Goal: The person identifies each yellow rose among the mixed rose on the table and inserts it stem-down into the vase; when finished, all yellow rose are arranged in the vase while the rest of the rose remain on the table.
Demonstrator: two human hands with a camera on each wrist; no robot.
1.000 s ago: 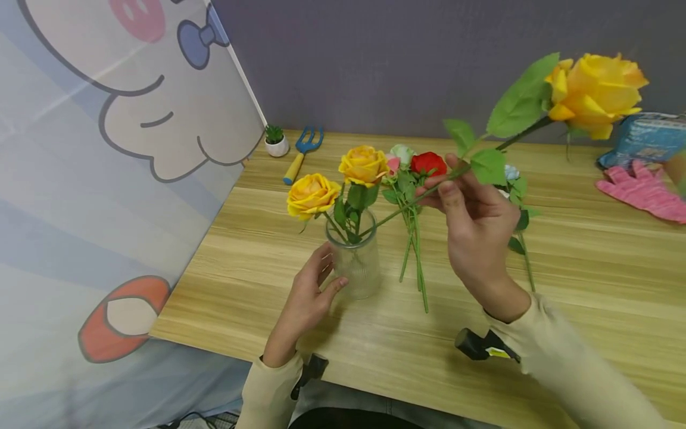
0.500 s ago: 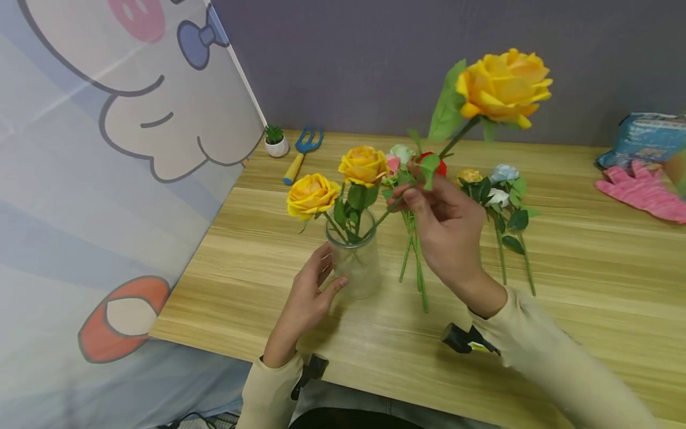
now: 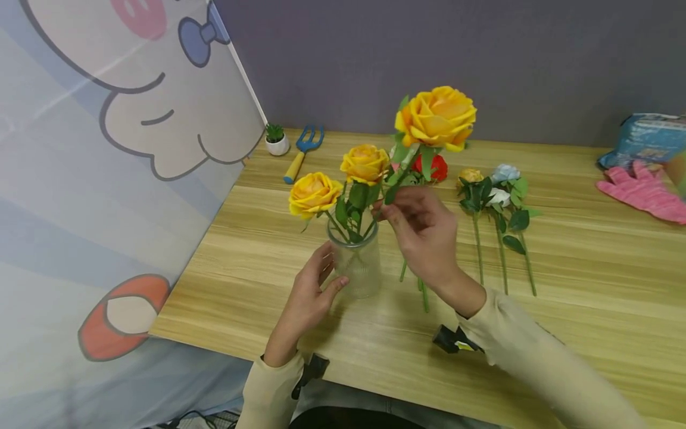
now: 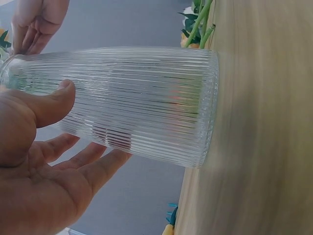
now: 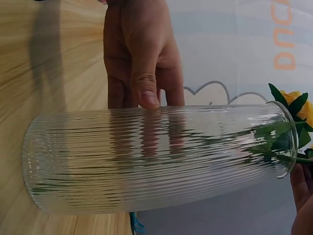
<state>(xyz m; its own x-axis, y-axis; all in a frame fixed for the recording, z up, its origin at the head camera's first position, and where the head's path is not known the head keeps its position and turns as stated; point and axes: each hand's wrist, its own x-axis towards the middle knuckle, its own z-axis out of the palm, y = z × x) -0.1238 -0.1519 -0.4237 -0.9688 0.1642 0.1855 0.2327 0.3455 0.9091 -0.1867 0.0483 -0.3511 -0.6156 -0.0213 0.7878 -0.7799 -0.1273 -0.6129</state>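
Note:
A ribbed clear glass vase [image 3: 358, 277] stands upright on the wooden table. My left hand [image 3: 306, 304] holds its side, with the thumb on the near side and the fingers round the back, as the left wrist view shows. Two yellow roses, a left one [image 3: 315, 195] and a right one [image 3: 365, 164], stand in the vase. My right hand [image 3: 429, 238] pinches the stem of a third yellow rose [image 3: 436, 118] just above the rim. That rose leans right, its bloom higher than the others. Its lower stem runs into the vase mouth; the tip is hard to make out.
Behind my right hand lie a red rose [image 3: 433, 168] and other stems, partly hidden. Further right are a blue flower [image 3: 505, 173], a white one [image 3: 498, 197] and a small yellow one [image 3: 471, 176]. A hand fork [image 3: 303, 154], potted plant [image 3: 276, 140] and pink glove [image 3: 642, 192] lie around.
My right hand has moved left and slightly down towards the vase mouth, bringing the third rose more upright and closer to the other two. My left hand has stayed on the vase.

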